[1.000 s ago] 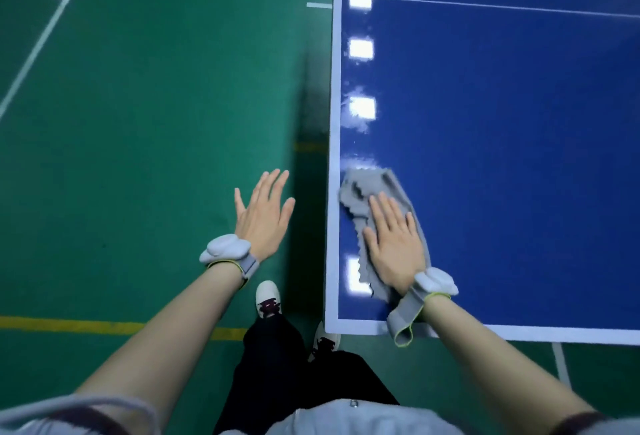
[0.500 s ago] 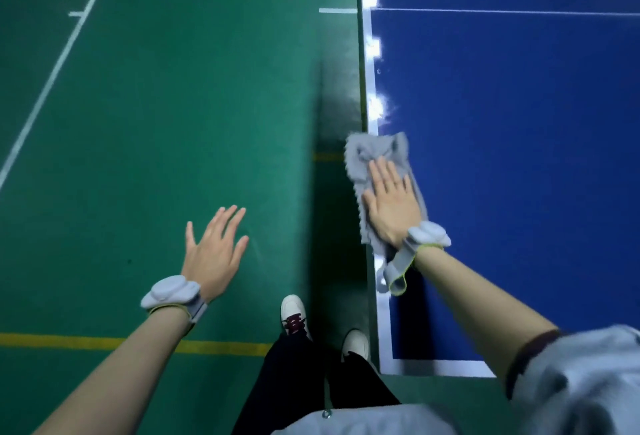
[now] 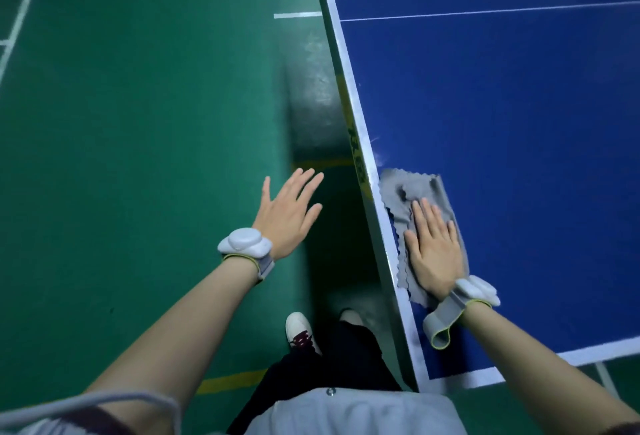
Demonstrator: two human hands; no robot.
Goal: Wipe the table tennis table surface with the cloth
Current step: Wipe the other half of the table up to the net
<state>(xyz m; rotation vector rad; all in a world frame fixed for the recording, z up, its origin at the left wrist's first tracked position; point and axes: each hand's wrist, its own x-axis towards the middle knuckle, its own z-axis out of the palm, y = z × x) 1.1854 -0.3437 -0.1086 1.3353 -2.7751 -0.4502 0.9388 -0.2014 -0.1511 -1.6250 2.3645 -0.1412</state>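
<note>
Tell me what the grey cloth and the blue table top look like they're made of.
Cloth: soft thin fabric, probably microfibre; matte, wrinkled, with zigzag-cut edges. It lies flat under the right hand.
Table top: a hard, smooth painted board, likely wood composite; blue coating with white lines and faint sheen.

cloth (image 3: 417, 192) under right hand (image 3: 434, 251): plain grey. table (image 3: 519, 122) around it: deep blue, white edge and centre lines. floor (image 3: 138, 122) beneath left hand (image 3: 287, 216): green, white and yellow stripes. wristbands (image 3: 244, 244): pale grey, lime trim.
</note>
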